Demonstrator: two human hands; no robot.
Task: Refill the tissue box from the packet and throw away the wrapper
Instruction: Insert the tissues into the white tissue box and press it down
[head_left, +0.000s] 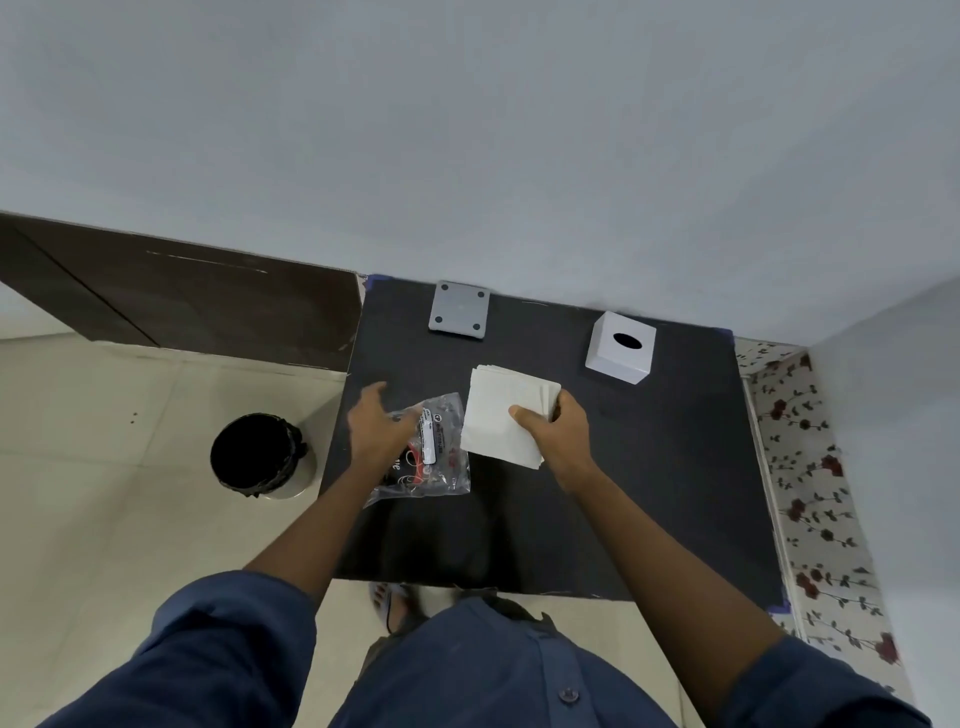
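White tissues (506, 415), one thick stack, are pinched in the right hand (558, 439), thumb flat on top and fingers curled under the right edge, the stack held just above the dark table (649, 493). And the left hand (376, 423) is loose, fingers spread and closed on nothing, resting on or just over the clear printed wrapper (428, 457), which lies crumpled and empty-looking at its right side; whether the palm presses it down I cannot tell.

Outward now: one white tissue box (621, 347) stands far right, well apart from the stack, its dark oval slot facing up. One grey square plate (460, 310) with four round dots lies far off, near the wall, possibly the box's loose base, though that is a guess. Down on the floor at the left, one black-lined bin (262, 457) waits, mouth open.

The step in hand looks like carrying the stack to the box. To do it well, keep the sheets squared and gripped firmly so none fan out, and load through the box's open underside, since the slot looks too small for the whole stack. The wrapper goes left to the bin afterwards.

Count: two hands, one stack, one wrapper, one box, one plate, one bin.
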